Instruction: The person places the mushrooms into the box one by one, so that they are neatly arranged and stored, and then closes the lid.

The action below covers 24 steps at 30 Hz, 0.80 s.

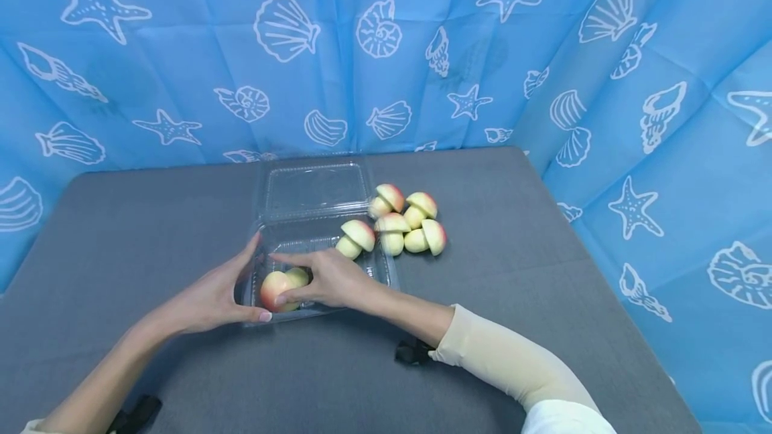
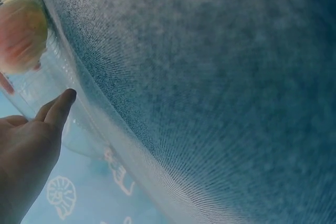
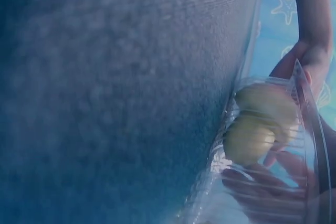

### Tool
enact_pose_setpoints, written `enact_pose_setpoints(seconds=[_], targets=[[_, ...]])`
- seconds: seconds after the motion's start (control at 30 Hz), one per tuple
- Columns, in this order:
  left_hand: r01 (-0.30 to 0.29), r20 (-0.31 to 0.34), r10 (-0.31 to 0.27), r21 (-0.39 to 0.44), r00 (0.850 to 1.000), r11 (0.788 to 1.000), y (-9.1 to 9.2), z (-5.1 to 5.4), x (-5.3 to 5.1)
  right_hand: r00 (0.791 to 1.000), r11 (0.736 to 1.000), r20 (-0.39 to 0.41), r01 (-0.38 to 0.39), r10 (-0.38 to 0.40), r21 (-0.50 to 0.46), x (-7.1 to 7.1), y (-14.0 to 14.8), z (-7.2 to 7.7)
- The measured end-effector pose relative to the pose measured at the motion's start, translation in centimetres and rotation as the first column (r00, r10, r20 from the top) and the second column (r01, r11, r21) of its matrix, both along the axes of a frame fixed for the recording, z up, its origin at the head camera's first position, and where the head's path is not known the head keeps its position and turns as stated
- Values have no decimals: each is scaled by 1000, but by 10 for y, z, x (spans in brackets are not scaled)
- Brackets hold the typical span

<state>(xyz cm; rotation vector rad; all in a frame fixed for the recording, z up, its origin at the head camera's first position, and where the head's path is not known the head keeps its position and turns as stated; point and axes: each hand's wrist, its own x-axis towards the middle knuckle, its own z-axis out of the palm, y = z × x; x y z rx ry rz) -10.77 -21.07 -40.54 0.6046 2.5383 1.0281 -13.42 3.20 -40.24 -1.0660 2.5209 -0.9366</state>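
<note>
Placement seems the step in hand – right hand (image 1: 338, 280) holding a mushroom-shaped piece (image 1: 275, 286) in the clear container (image 1: 304, 245), lower left of centre, left hand (image 1: 220, 295) spread wide at its corner – release likely being called for next.

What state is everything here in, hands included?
Clear box: open
Lid: laid back
Left mushroom-shaped piece: in the box, held
Right piece: in the box, not gripped
Four other pieces: grouped outside, beside the box
Left hand: spread at the box's left end
Right hand: holds the left piece
</note>
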Motion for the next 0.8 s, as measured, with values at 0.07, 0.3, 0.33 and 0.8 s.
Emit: enact_pose_setpoints(seconds=[0.07,0.3,0.33,0.8], targets=[[6,-5,-6,5,1000,1000,0,0,0,1000,1000,15,-1,2,-19,-1,3,1],[8,-13,-8,2,1000,1000,0,2,0,1000,995,12,-16,18,-97,-7,16,5],[5,-10,-5,4,1000,1000,0,3,0,1000,993,16,-18,20,-114,-8,18,6],[-16,-8,16,-15,1000,1000,2,-4,0,997,941,66,49,-28,-334,-17,58,10]])
